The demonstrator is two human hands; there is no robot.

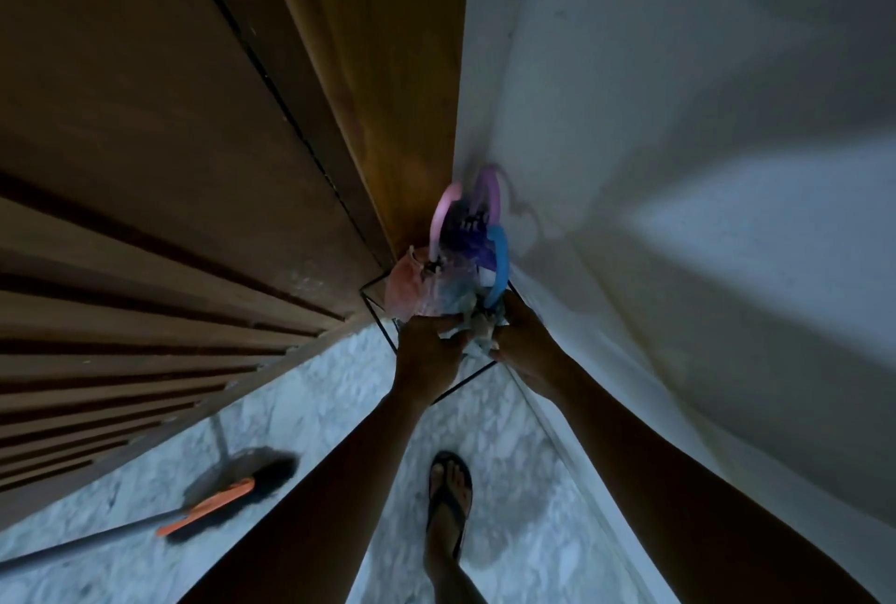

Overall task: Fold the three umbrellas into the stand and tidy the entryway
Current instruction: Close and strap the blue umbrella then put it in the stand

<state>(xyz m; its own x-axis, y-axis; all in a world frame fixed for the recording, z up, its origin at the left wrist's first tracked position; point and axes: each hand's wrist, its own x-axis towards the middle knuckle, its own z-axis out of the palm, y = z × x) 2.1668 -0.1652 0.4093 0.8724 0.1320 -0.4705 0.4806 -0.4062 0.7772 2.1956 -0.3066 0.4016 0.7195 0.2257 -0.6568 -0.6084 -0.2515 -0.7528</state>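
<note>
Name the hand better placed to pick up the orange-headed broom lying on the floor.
Left. The left hand is on the side of the orange-headed broom, which lies lower left; the right hand sits by the white wall.

Both hands at the umbrella stand

The left hand (426, 351) and right hand (521, 344) grip crumpled fabric above the stand (373, 308); a broom (213, 511) lies well left of the stand.

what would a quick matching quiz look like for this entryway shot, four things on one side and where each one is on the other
Things:
1. blue umbrella handle
2. broom
3. sandalled foot
4. wire stand

Places:
A. lying on the marble floor at lower left
B. in the corner between wooden door and white wall
C. on the floor between the two forearms
D. sticking up just above the right hand

Pairs: 1-D, 2-A, 3-C, 4-B
</note>
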